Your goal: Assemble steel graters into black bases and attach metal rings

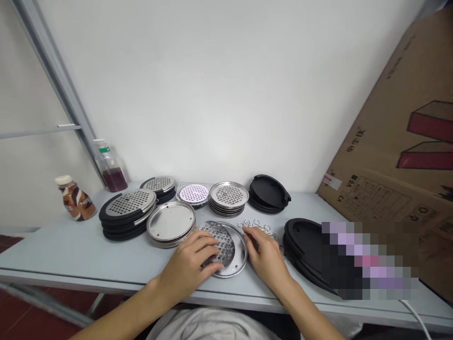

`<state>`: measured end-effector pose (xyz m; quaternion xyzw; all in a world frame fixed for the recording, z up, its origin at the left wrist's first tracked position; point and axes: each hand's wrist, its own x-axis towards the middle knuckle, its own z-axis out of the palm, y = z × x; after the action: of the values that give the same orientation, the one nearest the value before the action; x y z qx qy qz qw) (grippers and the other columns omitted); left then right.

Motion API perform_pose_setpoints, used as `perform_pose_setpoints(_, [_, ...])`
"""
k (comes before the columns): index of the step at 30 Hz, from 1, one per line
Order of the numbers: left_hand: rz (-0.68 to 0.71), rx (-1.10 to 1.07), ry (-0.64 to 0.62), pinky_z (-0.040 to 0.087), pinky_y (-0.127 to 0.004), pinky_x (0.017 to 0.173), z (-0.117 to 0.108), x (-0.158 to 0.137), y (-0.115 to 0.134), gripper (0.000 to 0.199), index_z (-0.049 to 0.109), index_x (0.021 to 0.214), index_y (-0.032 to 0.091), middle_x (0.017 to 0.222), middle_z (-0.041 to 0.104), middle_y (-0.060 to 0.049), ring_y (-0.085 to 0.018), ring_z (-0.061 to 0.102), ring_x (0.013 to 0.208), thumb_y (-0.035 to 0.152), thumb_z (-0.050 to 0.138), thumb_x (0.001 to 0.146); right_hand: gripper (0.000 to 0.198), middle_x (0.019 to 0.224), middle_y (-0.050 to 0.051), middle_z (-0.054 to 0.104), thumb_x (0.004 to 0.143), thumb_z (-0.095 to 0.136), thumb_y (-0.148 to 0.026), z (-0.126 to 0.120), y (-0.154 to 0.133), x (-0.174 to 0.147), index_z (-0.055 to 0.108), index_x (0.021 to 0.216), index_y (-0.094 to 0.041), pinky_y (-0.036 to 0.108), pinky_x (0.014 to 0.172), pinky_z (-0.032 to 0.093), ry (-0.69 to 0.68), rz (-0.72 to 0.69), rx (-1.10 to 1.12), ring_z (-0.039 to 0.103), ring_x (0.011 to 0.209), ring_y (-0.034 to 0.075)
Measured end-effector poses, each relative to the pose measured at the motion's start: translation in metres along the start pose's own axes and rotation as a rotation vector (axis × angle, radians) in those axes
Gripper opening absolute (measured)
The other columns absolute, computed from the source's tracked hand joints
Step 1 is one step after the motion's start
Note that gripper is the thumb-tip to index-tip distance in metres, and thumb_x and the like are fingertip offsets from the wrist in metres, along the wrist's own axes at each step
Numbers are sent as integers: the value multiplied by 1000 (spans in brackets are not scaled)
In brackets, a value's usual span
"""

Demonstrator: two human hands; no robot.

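Note:
My left hand [191,259] is closed on a round perforated metal grater disc [223,245], thumb at its lower edge and fingers on its face. The disc is tilted over a shallow round metal plate [238,265] with a raised rim and small holes, and covers its left part. Beside the plate's right rim is my right hand [265,255], fingers loosely bent and thumb slightly apart, with nothing visible in it. Just behind its fingers lies a pile of thin metal rings [256,224], partly hidden by the hand.
Stacked metal plates [171,222] and black-rimmed graters [129,208] stand at left. Behind are a purple-faced perforated disc [194,193], stacked grater discs [229,194] and black trays [269,191]. More black trays [307,241] and a leaning cardboard box [382,156] are at right; two bottles stand far left.

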<state>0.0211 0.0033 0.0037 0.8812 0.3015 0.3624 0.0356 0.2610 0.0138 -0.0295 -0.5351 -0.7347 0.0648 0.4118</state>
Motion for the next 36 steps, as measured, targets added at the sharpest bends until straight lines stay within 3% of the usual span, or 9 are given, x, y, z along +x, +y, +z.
perform_pose_setpoints(5, [28, 33, -48, 51, -46, 97, 2, -1, 0, 14, 69, 96, 19, 104, 72, -7, -27, 61, 107, 22, 74, 83, 27, 104, 10, 72, 91, 48, -18, 0, -1, 0, 66, 110, -19, 38, 86, 54, 1, -7, 10, 68, 96, 24])
perform_pose_setpoints(12, [-48, -13, -150, 53, -39, 91, -4, 1, 6, 7, 70, 92, 22, 103, 71, -5, -24, 60, 104, 23, 72, 85, 25, 103, 9, 71, 91, 48, -17, -1, -4, 1, 66, 108, -20, 39, 86, 53, -37, 7, 13, 67, 95, 24])
perform_pose_setpoints(20, [-40, 34, -334, 52, -39, 91, -19, 5, 16, 14, 71, 96, 24, 112, 70, -3, -23, 62, 102, 16, 61, 91, 24, 103, 8, 70, 91, 48, -17, -2, -4, 0, 66, 106, -21, 36, 85, 52, -71, 4, 1, 66, 95, 23])
perform_pose_setpoints(24, [-57, 50, -320, 50, -40, 95, -23, 16, 10, 17, 69, 106, 25, 118, 70, -3, -23, 62, 107, 21, 60, 92, 22, 101, 8, 70, 92, 48, -17, -2, -6, 0, 66, 103, -20, 37, 87, 51, -106, 0, -4, 65, 95, 23])
perform_pose_setpoints(29, [-86, 102, -336, 48, -44, 101, -10, 35, -2, 44, 63, 124, 25, 133, 62, -9, -30, 58, 121, 34, 74, 82, 21, 104, 8, 71, 91, 50, -16, -1, -5, 1, 67, 104, -21, 38, 89, 51, -105, -27, -5, 64, 99, 24])
perform_pose_setpoints(36, [-89, 14, -375, 49, -42, 100, 10, 37, -10, 41, 66, 121, 27, 130, 63, -9, -29, 60, 119, 34, 74, 81, 23, 105, 8, 71, 91, 49, -15, 0, -4, 1, 67, 105, -21, 39, 90, 52, -105, -34, 15, 65, 99, 24])
